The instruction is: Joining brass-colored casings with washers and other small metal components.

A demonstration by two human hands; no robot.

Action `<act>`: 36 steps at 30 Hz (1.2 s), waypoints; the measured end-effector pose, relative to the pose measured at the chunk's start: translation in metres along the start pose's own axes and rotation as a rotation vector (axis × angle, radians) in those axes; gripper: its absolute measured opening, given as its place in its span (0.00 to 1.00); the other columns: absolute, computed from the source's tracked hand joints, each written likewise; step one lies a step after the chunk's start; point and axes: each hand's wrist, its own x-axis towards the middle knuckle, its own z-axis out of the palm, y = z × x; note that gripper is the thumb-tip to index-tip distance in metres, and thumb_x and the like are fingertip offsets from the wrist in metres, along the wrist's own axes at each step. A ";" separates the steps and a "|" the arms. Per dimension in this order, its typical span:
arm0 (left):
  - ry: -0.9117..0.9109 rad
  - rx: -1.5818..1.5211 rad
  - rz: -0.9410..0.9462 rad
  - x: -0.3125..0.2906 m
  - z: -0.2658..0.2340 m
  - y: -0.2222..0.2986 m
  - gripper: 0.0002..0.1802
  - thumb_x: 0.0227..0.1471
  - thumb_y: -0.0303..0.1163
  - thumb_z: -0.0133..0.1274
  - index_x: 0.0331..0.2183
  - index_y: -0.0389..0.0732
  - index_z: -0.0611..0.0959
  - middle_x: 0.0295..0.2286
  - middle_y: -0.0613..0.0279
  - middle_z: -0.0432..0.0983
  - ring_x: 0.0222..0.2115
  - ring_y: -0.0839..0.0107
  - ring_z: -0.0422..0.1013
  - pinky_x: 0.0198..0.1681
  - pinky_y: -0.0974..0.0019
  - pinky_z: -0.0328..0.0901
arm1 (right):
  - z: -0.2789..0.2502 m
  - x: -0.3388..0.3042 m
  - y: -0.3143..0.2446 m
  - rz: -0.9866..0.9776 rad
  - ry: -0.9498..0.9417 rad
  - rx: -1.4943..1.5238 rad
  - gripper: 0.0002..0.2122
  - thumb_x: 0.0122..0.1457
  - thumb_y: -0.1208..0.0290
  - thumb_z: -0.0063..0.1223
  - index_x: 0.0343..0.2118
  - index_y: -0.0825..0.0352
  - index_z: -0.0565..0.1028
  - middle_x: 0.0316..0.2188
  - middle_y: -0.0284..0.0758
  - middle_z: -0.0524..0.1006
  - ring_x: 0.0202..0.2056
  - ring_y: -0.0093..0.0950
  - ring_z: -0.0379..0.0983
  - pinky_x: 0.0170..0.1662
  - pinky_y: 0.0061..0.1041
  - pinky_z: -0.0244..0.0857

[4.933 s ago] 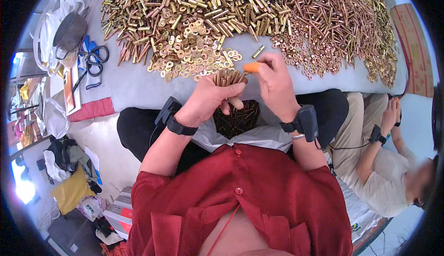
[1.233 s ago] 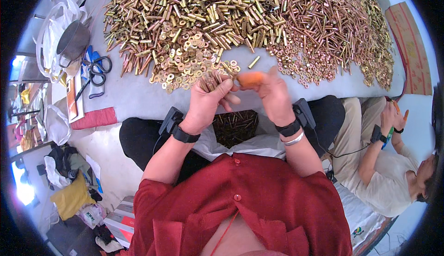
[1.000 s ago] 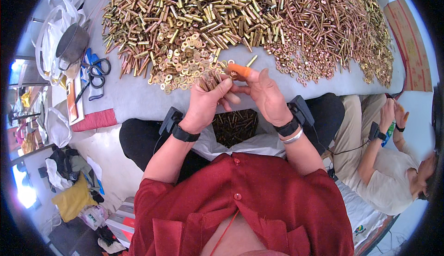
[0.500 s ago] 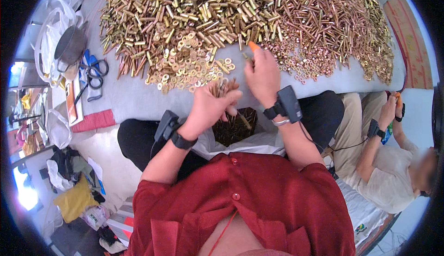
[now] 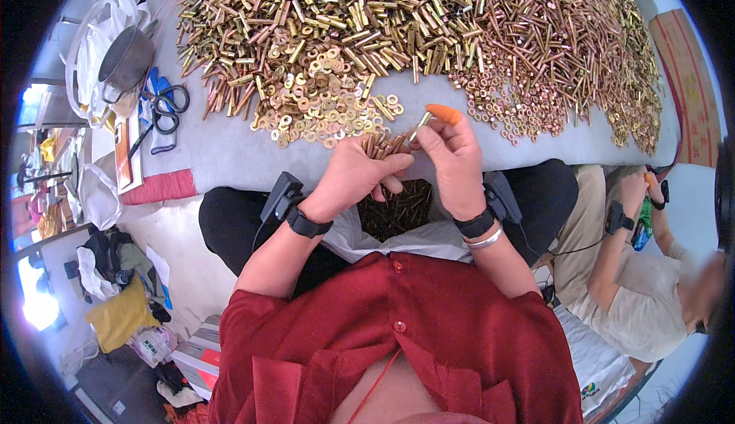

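My left hand (image 5: 346, 175) is closed round a bunch of copper-coloured metal bolts (image 5: 384, 146), their ends poking out above the thumb. Close beside it, my right hand (image 5: 458, 165) pinches a small brass-coloured metal sleeve (image 5: 419, 127) between thumb and fingers, near the bolts' ends. An orange finger cover (image 5: 443, 113) sits on one right fingertip. Just past my hands lie a heap of flat washers (image 5: 325, 94) and, further right, a spread of small nuts (image 5: 509, 110). Below my hands, a white bag (image 5: 344, 236) in my lap holds many dark metal pieces (image 5: 394, 213).
Large piles of brass-coloured sleeves (image 5: 314, 10) and thinner bolts (image 5: 547, 33) cover the far table. At left are black scissors (image 5: 164, 110), a metal pot (image 5: 127, 56) and white plastic bags (image 5: 88, 64). A co-worker (image 5: 647, 286) sits at right.
My right hand has come back from the pile edge toward my left hand, now pinching a sleeve beside the bolts. My left hand stays closed on the bunch.
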 end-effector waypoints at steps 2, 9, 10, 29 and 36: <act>-0.010 0.017 -0.013 -0.001 0.001 0.001 0.11 0.48 0.30 0.59 0.34 0.35 0.80 0.24 0.65 0.76 0.17 0.78 0.73 0.12 0.79 0.63 | -0.001 0.003 0.001 -0.031 0.070 0.103 0.13 0.57 0.78 0.52 0.45 0.68 0.67 0.35 0.32 0.72 0.36 0.19 0.70 0.40 0.19 0.67; -0.033 0.067 -0.036 0.001 -0.001 0.001 0.11 0.48 0.29 0.60 0.34 0.35 0.79 0.26 0.62 0.77 0.18 0.77 0.74 0.13 0.78 0.64 | -0.001 -0.001 0.000 0.000 -0.043 0.023 0.14 0.57 0.78 0.53 0.45 0.68 0.66 0.35 0.32 0.73 0.34 0.19 0.71 0.39 0.19 0.67; -0.043 0.026 -0.027 0.000 -0.002 0.002 0.11 0.48 0.30 0.59 0.34 0.35 0.79 0.26 0.62 0.77 0.18 0.77 0.74 0.13 0.78 0.64 | -0.001 -0.001 -0.004 -0.015 -0.037 -0.037 0.12 0.57 0.77 0.53 0.44 0.68 0.68 0.33 0.32 0.74 0.33 0.19 0.71 0.38 0.19 0.67; 0.137 -0.316 0.126 0.003 -0.018 0.001 0.13 0.53 0.32 0.54 0.39 0.34 0.77 0.30 0.57 0.78 0.24 0.71 0.77 0.15 0.76 0.67 | 0.008 0.068 0.018 -0.498 0.010 -0.905 0.06 0.49 0.70 0.57 0.26 0.66 0.73 0.26 0.40 0.72 0.31 0.41 0.68 0.34 0.38 0.62; 0.044 -0.308 0.139 0.007 -0.018 -0.003 0.11 0.54 0.30 0.53 0.39 0.35 0.77 0.30 0.57 0.78 0.25 0.71 0.77 0.16 0.76 0.68 | 0.015 0.029 0.004 -0.266 -0.077 -0.353 0.04 0.56 0.74 0.54 0.31 0.69 0.73 0.24 0.32 0.78 0.25 0.17 0.71 0.29 0.21 0.66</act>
